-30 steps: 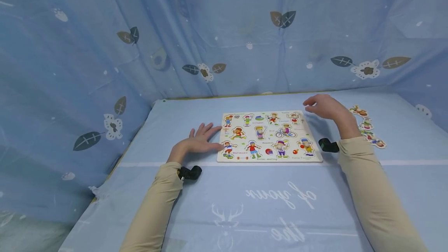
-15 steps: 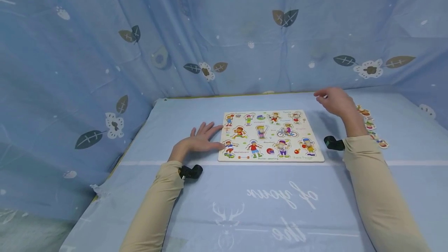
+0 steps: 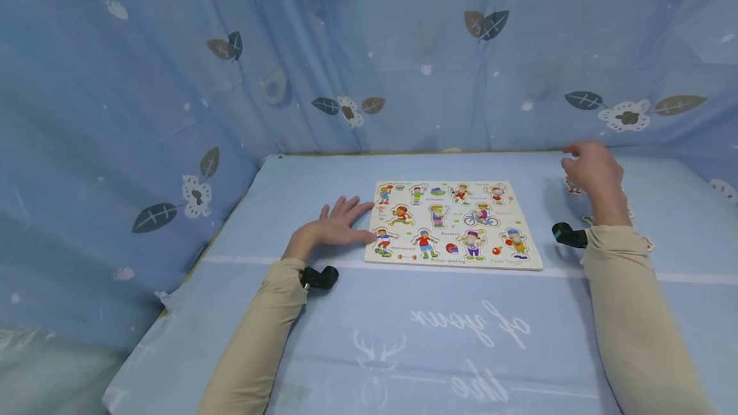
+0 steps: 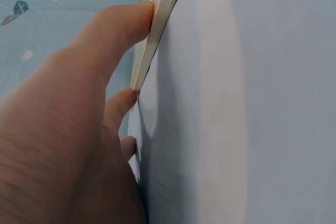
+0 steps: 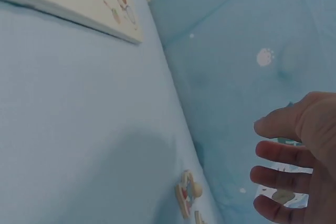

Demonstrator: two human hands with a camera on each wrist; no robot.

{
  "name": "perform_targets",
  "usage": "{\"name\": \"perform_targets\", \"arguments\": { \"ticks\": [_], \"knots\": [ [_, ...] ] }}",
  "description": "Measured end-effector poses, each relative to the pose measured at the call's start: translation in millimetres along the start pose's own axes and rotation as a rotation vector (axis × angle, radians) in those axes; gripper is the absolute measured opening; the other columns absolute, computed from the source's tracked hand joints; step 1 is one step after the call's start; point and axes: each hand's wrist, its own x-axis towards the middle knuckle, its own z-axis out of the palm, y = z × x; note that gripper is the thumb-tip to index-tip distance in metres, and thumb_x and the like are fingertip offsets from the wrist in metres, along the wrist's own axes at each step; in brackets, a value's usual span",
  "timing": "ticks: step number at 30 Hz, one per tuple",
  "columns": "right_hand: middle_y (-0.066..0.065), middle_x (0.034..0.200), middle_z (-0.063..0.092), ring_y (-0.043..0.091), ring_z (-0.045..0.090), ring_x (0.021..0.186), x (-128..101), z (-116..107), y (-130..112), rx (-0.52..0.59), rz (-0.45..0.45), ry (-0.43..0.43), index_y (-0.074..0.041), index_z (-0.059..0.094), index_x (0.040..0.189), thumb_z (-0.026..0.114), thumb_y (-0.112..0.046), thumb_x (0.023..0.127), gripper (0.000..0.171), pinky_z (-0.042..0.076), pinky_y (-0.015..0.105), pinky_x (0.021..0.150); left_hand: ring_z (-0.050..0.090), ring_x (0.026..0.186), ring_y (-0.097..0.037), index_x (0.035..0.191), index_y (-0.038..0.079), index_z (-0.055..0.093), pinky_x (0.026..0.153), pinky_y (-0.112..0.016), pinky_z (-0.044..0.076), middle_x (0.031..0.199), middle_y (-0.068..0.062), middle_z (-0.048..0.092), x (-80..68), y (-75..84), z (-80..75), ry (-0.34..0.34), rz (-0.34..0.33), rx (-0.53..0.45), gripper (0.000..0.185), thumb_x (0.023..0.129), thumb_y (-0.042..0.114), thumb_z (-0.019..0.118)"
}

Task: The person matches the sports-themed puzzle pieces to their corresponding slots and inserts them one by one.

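Observation:
A light wooden peg puzzle board [image 3: 415, 221] printed with children playing sports lies flat on the table, several knobbed figures sitting in it. My left hand [image 3: 334, 226] is at its left side, thumb and fingertips spread and touching the edge; in the left wrist view the thumb [image 4: 139, 17] presses against the board's side. Off to the right, my right hand [image 3: 596, 168] hovers over loose puzzle pieces and holds nothing. Its fingers are apart and slightly bent in the right wrist view. One loose knobbed piece [image 3: 573, 186] shows beside that hand; others are mostly hidden under the hand and wrist.
A pale blue cloth [image 3: 323, 338] with white lettering and a deer print covers the table. Blue patterned curtains [image 3: 403, 50] hang behind and on the left. Each wrist carries a small black camera, such as the right wrist camera [image 3: 567, 235].
My right hand has moved rightward, away from the board's upper right corner to above the loose pieces. The left hand stays on the board's edge. The head view has shifted slightly.

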Motion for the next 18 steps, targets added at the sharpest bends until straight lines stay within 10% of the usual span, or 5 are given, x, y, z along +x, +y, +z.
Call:
{"name": "perform_targets", "arguments": {
  "ticks": [18],
  "knots": [
    [0.038,0.131,0.046,0.053,0.046,0.114,-6,8,27,0.039,0.074,-0.047,0.014,0.049,0.133,0.048,-0.014,0.097,0.045,0.040,0.063,0.094,-0.012,0.152,-0.031,0.159,0.033,0.017,0.119,-0.060,-0.006,0.168,-0.004,0.001,-2.0,2.1,-0.2,0.005,-0.009,0.007,0.088,0.087,0.068,0.054]
  ]
}}
